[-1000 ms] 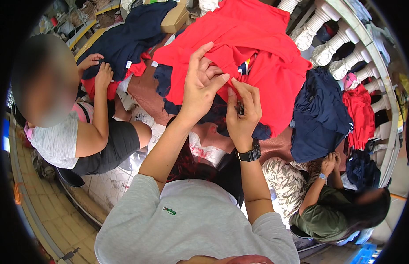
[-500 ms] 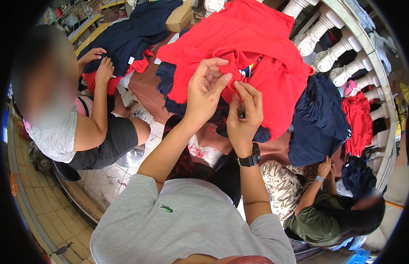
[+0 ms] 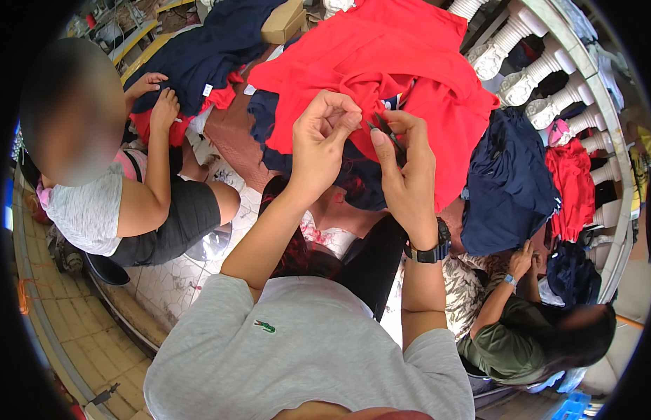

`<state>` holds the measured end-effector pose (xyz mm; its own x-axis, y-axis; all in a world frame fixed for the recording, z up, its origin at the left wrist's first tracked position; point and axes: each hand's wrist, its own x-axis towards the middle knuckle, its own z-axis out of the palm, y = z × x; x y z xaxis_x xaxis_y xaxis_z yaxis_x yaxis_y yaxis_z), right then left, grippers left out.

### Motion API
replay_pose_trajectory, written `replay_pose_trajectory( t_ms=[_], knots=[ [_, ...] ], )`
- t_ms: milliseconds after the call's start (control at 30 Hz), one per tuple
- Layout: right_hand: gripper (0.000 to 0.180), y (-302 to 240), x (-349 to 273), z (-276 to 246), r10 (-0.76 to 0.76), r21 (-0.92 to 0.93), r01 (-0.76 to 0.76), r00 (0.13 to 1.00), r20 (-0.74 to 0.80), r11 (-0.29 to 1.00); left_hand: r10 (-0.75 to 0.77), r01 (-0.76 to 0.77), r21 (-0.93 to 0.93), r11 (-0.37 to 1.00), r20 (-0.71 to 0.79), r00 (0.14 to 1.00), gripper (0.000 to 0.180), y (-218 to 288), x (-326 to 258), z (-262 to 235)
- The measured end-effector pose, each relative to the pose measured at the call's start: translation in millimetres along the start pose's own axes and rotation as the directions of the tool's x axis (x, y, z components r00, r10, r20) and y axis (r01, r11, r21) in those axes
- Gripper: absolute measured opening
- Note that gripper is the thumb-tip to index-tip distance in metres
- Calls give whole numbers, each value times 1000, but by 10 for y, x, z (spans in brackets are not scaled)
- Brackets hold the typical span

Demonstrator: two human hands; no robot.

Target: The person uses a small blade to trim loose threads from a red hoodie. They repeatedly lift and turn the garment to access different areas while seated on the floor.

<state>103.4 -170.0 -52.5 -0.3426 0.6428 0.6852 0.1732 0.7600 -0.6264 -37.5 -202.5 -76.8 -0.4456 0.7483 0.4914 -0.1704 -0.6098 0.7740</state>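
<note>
A large red garment (image 3: 381, 42) is spread out in front of me on top of dark navy cloth (image 3: 269, 129). My left hand (image 3: 318, 143) is closed in a pinch at the garment's near folds. Whether cloth or a thread is between those fingertips, I cannot make out. Beside it on the right, my right hand (image 3: 411, 171) grips small dark thread snips (image 3: 386, 129). Their blades are parted and point left, close to my left fingertips. A patch of blue, white and yellow print (image 3: 395, 102) shows in the folds behind the snips.
To the left a seated person (image 3: 157, 196) handles navy and red garments (image 3: 213, 49). Another person (image 3: 514, 336), at lower right, touches a navy garment (image 3: 507, 182). White balusters (image 3: 514, 42) line the right side, with red cloth (image 3: 570, 182) beside them. A cardboard box (image 3: 283, 22) stands at the back.
My right hand has shifted right and turned, bringing the snips into plain sight. My left fingers have closed into a tighter pinch. The garment's raised folds have dropped lower.
</note>
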Motion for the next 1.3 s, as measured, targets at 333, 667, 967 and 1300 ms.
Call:
replay_pose_trajectory(
  t_ms=[333, 667, 967, 1300],
  knots=[
    [22, -80, -11, -20, -269, -438, 243, 963, 2, 866, -207, 216, -203, 955, 68, 976, 11, 153, -87, -21],
    [15, -25, 93, 30, -422, -459, 365, 906, -24, 810, -268, 284, -262, 922, 97, 959, 10, 235, -72, -1],
    [25, -8, 16, 4, 10, 193, 30, 980, -201, 981, -207, 227, -275, 934, 98, 973, 26, 166, -93, -19],
    [18, 58, 51, 166, 104, 379, -83, 994, -36, 922, 92, -93, 66, 993, 26, 995, 29, 113, -79, 64]
  ],
)
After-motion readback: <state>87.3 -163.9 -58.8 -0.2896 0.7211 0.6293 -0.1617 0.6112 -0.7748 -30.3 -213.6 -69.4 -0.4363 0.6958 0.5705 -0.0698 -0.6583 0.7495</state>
